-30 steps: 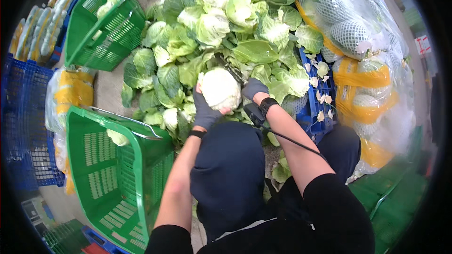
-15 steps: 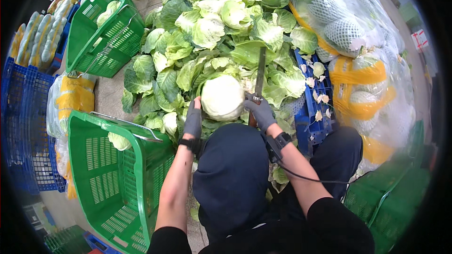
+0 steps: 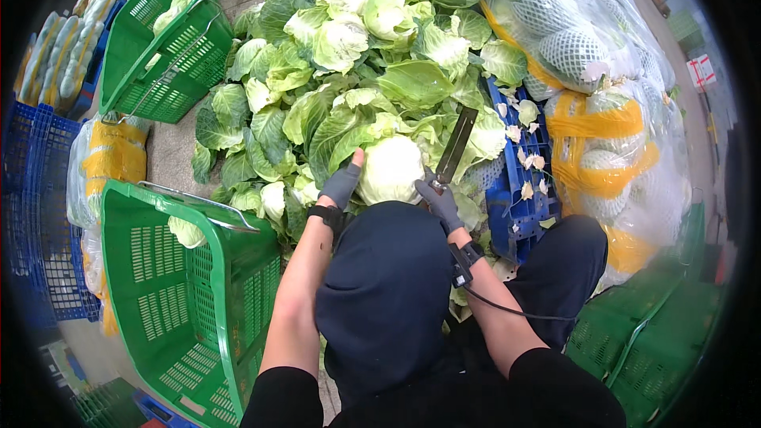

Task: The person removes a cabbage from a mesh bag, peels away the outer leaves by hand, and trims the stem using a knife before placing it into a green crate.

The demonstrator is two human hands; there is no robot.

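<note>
A pale, trimmed cabbage head [image 3: 392,170] is held in front of me, low against a heap of loose green cabbage leaves [image 3: 317,123]. On its left side, my gloved left hand [image 3: 342,185] is pressed round it, thumb tip bare. My gloved right hand [image 3: 441,200] grips a knife at the cabbage's right side, fingers touching the head. The knife's broad dark blade [image 3: 457,143] points up and away to the right, apart from the cabbage. Most of the knife's handle is hidden in the hand.
A large green basket [image 3: 230,301] with a cabbage stands at my left; another green basket [image 3: 170,51] lies beyond it. To the right are a blue crate [image 3: 507,218] with stem scraps and bagged, net-wrapped cabbages [image 3: 571,55]. Blue crates [image 3: 51,206] stand far left.
The cabbage has shifted slightly right and turned between my hands. The knife blade has swung right, from nearly upright to slanting away from the head. The whole view has shifted a little.
</note>
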